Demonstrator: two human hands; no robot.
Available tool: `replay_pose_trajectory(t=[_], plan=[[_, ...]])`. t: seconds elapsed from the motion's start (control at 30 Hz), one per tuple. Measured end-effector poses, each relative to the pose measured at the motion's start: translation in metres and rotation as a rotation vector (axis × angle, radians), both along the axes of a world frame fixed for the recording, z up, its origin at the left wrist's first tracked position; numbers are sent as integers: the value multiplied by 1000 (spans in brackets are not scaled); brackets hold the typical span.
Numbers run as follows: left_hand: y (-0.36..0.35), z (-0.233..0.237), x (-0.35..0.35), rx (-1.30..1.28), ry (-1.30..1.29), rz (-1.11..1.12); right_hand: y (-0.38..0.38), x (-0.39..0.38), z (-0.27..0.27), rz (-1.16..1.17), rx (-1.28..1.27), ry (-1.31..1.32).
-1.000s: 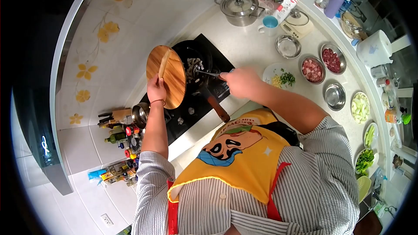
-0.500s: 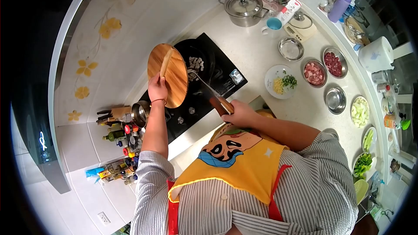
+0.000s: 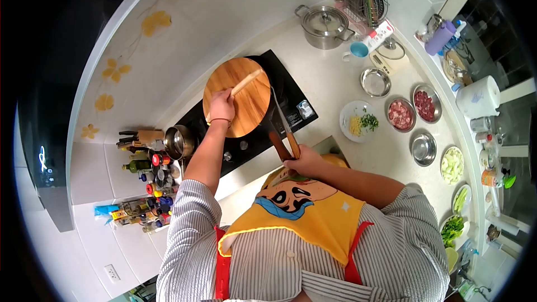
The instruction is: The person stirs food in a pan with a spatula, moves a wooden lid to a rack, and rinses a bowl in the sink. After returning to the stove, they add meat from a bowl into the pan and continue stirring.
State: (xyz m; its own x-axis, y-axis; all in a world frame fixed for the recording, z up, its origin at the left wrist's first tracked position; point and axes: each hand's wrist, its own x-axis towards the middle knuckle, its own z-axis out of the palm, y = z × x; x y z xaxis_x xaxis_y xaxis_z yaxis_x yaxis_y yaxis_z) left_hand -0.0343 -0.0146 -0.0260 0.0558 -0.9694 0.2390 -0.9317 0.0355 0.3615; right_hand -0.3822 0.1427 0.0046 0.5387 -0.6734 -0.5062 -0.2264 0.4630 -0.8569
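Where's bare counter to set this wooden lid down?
Between the cooktop, the lidded pot and the plate of chopped greens; another patch lies between that plate, the lower empty steel bowl and your right forearm. It's crowded toward the window, with meat bowls and vegetable dishes, and left of the cooktop, among bottles.

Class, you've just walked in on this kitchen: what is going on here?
Someone in a yellow apron is at the stove. Their left hand holds a round wooden lid over the pan, hiding its contents. Their right hand holds a spatula by its wooden handle. Bowls of meat and a plate of chopped ingredients stand nearby.
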Motion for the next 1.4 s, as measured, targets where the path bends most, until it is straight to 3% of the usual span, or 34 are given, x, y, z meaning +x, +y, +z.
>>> replay_pose_trajectory(t=[0.27,0.33,0.53,0.67,0.73,1.4], plan=[[-5,-5,-14,32,-8,64,0,-3,-6,-121,147,-14],[-4,2,-18,24,-38,95,-3,-3,-13,-44,-133,172],[-4,6,-13,-83,26,55,-16,-23,9,54,-370,357],[1,17,-19,-159,78,16,-21,-29,17,24,-153,278],[4,23,-22,-159,156,40,-20,-25,-7,89,-321,326],[12,32,6,-182,189,121,-22,-29,-5,19,-414,354]])
